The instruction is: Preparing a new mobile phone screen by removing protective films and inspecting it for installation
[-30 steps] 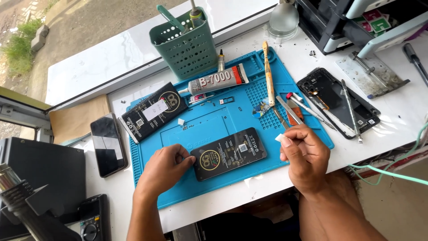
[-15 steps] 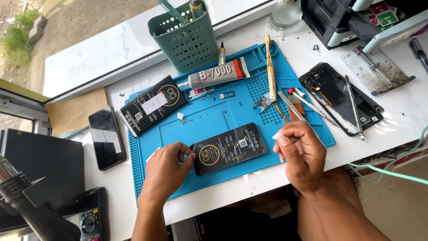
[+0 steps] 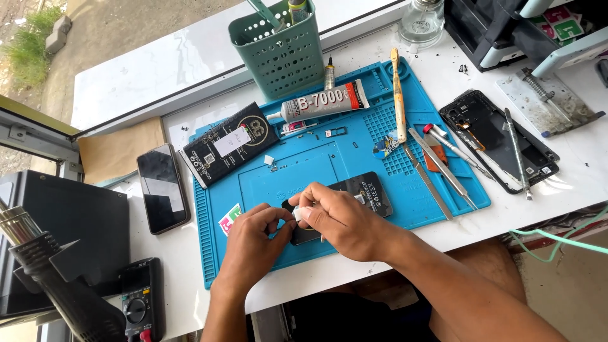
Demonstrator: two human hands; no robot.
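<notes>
Right hand (image 3: 339,218) and left hand (image 3: 256,237) are bunched together over the black phone battery (image 3: 364,193) at about 6 o'clock on the blue repair mat (image 3: 316,164), fingertips of both pinching a little white scrap (image 3: 297,214), maybe a tape liner, hard to tell. So the battery is out and lying flat on the mat, while the opened phone body (image 3: 500,139) sits empty way over at 3 o'clock on the tabletop (image 3: 570,164), well apart, so I'd say nothing's been refitted yet. The glue tube (image 3: 320,104) at 12 o'clock is capped. Versus half a second ago: the hands were apart, left on the battery's left end, right holding the white bit off at the right edge; now the right has crossed over and met the left.
</notes>
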